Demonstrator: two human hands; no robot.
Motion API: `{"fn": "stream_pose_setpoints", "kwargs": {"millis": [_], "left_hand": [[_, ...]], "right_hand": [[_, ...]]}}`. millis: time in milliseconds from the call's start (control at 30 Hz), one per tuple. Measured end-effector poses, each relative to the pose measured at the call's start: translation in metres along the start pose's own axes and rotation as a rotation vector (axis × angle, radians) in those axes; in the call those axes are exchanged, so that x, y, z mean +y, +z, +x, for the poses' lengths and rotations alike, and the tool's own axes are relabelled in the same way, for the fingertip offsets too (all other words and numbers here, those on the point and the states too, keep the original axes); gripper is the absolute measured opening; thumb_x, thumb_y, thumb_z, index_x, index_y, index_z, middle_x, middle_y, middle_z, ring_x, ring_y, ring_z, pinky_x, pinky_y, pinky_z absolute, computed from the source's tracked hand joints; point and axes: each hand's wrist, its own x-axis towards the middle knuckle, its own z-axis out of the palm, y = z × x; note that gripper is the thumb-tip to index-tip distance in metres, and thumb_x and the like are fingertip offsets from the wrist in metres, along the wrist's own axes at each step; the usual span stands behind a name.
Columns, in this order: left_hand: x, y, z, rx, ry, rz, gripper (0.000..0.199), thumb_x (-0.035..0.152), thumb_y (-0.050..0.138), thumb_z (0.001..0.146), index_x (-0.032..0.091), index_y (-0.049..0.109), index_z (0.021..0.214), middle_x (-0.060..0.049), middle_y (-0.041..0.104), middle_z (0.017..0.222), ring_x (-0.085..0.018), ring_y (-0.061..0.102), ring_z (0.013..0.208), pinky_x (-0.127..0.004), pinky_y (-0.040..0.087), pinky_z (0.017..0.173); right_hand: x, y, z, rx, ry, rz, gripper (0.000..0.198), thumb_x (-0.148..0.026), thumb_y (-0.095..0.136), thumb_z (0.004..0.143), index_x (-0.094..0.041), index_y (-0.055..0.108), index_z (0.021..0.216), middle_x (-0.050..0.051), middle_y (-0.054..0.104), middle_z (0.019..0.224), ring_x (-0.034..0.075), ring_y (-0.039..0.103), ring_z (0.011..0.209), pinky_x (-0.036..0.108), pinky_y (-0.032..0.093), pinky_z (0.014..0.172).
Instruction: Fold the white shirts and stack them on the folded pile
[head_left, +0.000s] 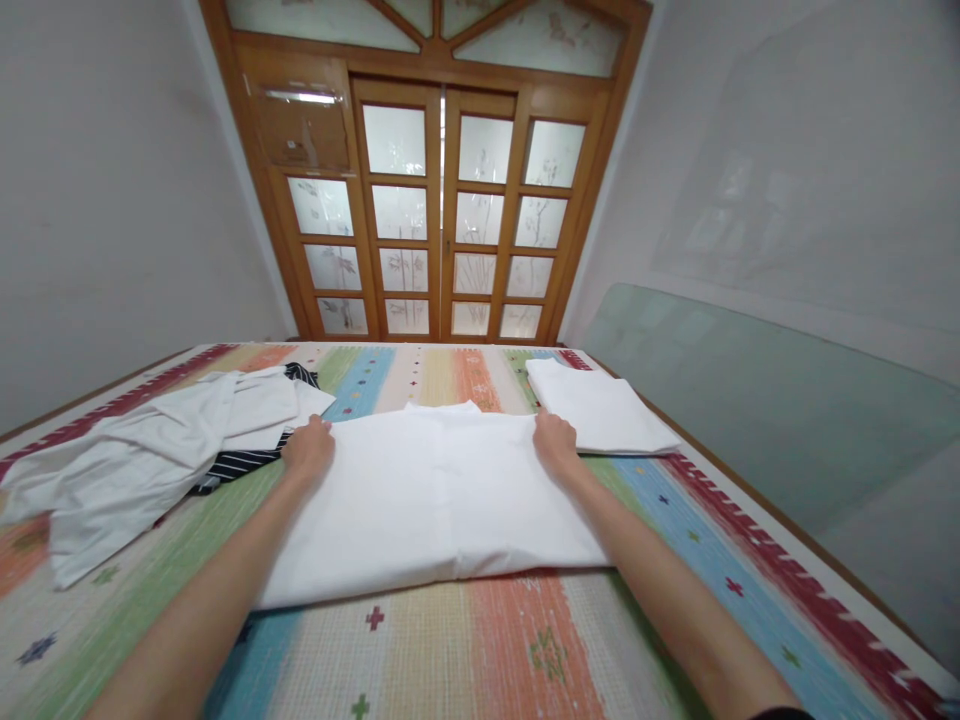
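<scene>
A white garment [435, 500] lies flat and partly folded in the middle of the striped bedcover [480, 650]; it looks light, soft and limp, likely to sag and slide unless taken at its far corners. The left hand [309, 446] presses the far corner at 11 o'clock and the right hand [553, 440] the one at 1 o'clock; whether each grip pinches cloth or rests flat, I cannot tell. At 9 o'clock sits a loose heap of white and striped clothes [150, 450], at 2 o'clock a folded white stack [600, 410]. Beyond stand wooden glazed doors [442, 220] and pale walls.
</scene>
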Motion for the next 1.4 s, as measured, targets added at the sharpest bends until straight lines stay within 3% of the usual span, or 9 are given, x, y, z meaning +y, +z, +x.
{"fn": "stream_pose_setpoints", "kwargs": {"millis": [200, 633, 900, 1100, 1233, 1333, 1400], "left_hand": [[0.004, 0.0, -0.007, 0.03, -0.028, 0.007, 0.044, 0.032, 0.022, 0.097, 0.011, 0.054, 0.118, -0.025, 0.067, 0.105, -0.032, 0.066, 0.098, -0.041, 0.049, 0.077], [0.008, 0.002, -0.004, 0.017, -0.006, 0.037, 0.045, 0.031, 0.021, 0.097, 0.008, 0.052, 0.121, -0.025, 0.066, 0.108, -0.035, 0.064, 0.102, -0.043, 0.047, 0.08], [0.009, 0.001, -0.011, 0.05, -0.011, 0.051, 0.044, 0.031, 0.027, 0.094, 0.007, 0.058, 0.114, -0.026, 0.066, 0.107, -0.036, 0.064, 0.1, -0.044, 0.048, 0.079], [0.01, -0.004, -0.017, 0.081, -0.008, 0.017, 0.043, 0.028, 0.029, 0.092, 0.006, 0.058, 0.114, -0.026, 0.065, 0.11, -0.037, 0.064, 0.099, -0.045, 0.048, 0.079], [0.01, -0.005, -0.021, 0.086, -0.008, 0.039, 0.042, 0.024, 0.028, 0.09, 0.004, 0.056, 0.115, -0.027, 0.066, 0.107, -0.037, 0.064, 0.098, -0.044, 0.048, 0.078], [0.008, -0.005, -0.023, 0.063, -0.016, 0.053, 0.041, 0.023, 0.028, 0.09, 0.004, 0.056, 0.114, -0.027, 0.066, 0.105, -0.037, 0.065, 0.098, -0.043, 0.048, 0.078], [0.005, -0.004, -0.023, 0.053, -0.01, 0.052, 0.042, 0.023, 0.027, 0.091, 0.005, 0.057, 0.113, -0.027, 0.066, 0.105, -0.036, 0.065, 0.098, -0.043, 0.048, 0.078]], "right_hand": [[-0.005, 0.003, -0.006, 0.075, -0.037, -0.093, 0.033, -0.006, 0.032, 0.095, -0.008, 0.059, 0.114, 0.022, 0.07, 0.095, 0.025, 0.071, 0.091, 0.029, 0.053, 0.073], [-0.007, 0.014, 0.01, 0.091, -0.063, -0.133, 0.031, -0.005, 0.033, 0.095, -0.007, 0.057, 0.115, 0.021, 0.071, 0.089, 0.023, 0.072, 0.086, 0.029, 0.054, 0.07], [-0.009, 0.017, 0.009, 0.103, -0.072, -0.117, 0.034, -0.006, 0.029, 0.097, -0.008, 0.054, 0.12, 0.02, 0.068, 0.093, 0.022, 0.071, 0.086, 0.029, 0.053, 0.072], [-0.008, 0.013, 0.007, 0.141, -0.137, -0.102, 0.034, -0.006, 0.033, 0.094, -0.011, 0.054, 0.12, 0.022, 0.06, 0.114, 0.024, 0.064, 0.097, 0.03, 0.052, 0.074], [-0.007, 0.01, -0.001, 0.157, -0.192, -0.051, 0.035, -0.004, 0.034, 0.091, -0.008, 0.059, 0.115, 0.024, 0.056, 0.125, 0.027, 0.056, 0.11, 0.037, 0.048, 0.089], [-0.011, 0.013, -0.015, 0.181, -0.295, 0.023, 0.035, -0.01, 0.037, 0.093, -0.004, 0.061, 0.117, 0.024, 0.047, 0.14, 0.029, 0.041, 0.132, 0.043, 0.031, 0.109], [-0.016, 0.019, -0.026, 0.128, -0.37, 0.082, 0.039, -0.019, 0.036, 0.097, -0.002, 0.057, 0.125, 0.022, 0.043, 0.146, 0.027, 0.034, 0.138, 0.042, 0.023, 0.114]]}}
